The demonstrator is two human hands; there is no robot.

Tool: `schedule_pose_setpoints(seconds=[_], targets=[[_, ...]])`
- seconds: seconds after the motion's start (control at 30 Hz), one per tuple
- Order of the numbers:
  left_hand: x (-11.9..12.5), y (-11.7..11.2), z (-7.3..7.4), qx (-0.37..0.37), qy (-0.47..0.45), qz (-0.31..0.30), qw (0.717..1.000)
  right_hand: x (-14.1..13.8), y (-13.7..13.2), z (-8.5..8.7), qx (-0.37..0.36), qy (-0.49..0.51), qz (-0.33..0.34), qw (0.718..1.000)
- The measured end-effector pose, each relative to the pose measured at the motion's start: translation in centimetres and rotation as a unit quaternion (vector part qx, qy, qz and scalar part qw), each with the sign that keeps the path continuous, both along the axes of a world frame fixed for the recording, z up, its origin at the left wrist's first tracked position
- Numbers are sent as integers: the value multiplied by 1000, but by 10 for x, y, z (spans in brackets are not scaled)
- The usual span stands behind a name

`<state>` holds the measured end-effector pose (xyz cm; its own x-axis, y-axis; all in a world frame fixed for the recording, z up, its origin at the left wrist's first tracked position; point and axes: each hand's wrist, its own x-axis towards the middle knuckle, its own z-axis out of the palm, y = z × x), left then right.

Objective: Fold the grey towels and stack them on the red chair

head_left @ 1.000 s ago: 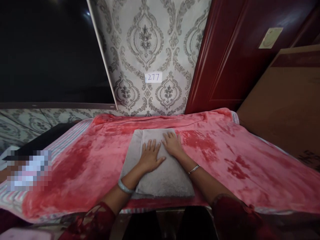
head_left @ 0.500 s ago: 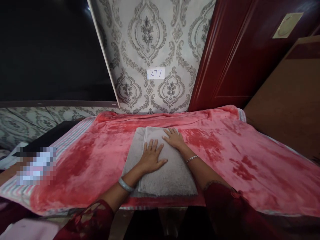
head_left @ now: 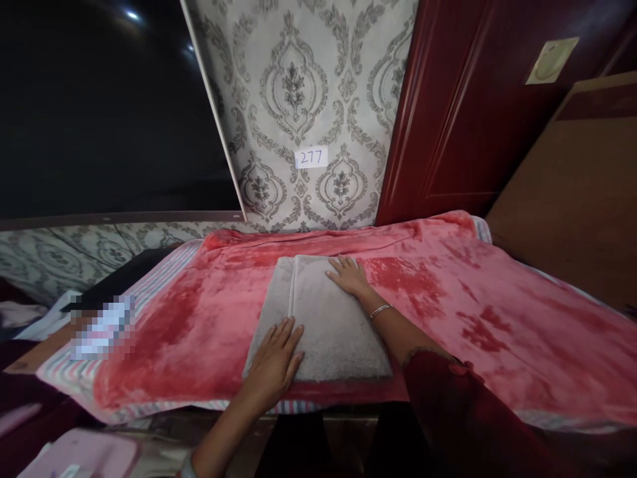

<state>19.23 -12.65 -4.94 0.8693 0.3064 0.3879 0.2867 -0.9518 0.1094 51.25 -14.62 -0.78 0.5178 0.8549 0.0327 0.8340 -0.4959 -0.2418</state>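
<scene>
A folded grey towel (head_left: 326,325) lies on a red plush blanket (head_left: 199,325) that covers a table. My left hand (head_left: 276,355) rests flat with fingers together on the towel's near left corner. At the towel's far right corner my right hand (head_left: 348,273) lies flat, fingers spread. Both hands are open and hold nothing. A thin bracelet circles my right wrist.
Patterned grey wallpaper (head_left: 298,99) with a paper label reading 277 (head_left: 311,157) stands behind the table. A dark red door (head_left: 468,99) is at the right, a brown board (head_left: 572,199) beside it. A dark screen (head_left: 99,113) fills the left. A pink object (head_left: 84,455) sits low left.
My left hand slid from the towel's middle back to its near left corner. The right hand stayed at the far right corner. The camera shifted slightly.
</scene>
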Motion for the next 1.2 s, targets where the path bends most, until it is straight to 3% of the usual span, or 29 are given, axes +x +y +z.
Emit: schedule_pose_setpoints(seconds=[0.1, 0.23, 0.37, 0.53, 0.7, 1.0, 1.2], targets=[[2, -6, 11, -6, -22, 13, 1000, -15, 0, 5, 19, -42, 14, 999], [12, -19, 29, -6, -16, -47, 999, -42, 12, 8, 51, -60, 144, 986], [21, -25, 27, -26, 51, -105, 993, -50, 38, 7, 9, -34, 218, 975], [22, -23, 10, -56, 101, -76, 990, -34, 71, 4, -30, -2, 180, 983], [21, -22, 0, -63, 92, -77, 991, -24, 87, -2, -22, 4, 175, 984], [21, -19, 4, -94, 75, -89, 989, -30, 82, 1, 14, -18, 148, 989], [14, -16, 1, -83, 9, -102, 991, -32, 79, 10, 51, -34, 125, 990]])
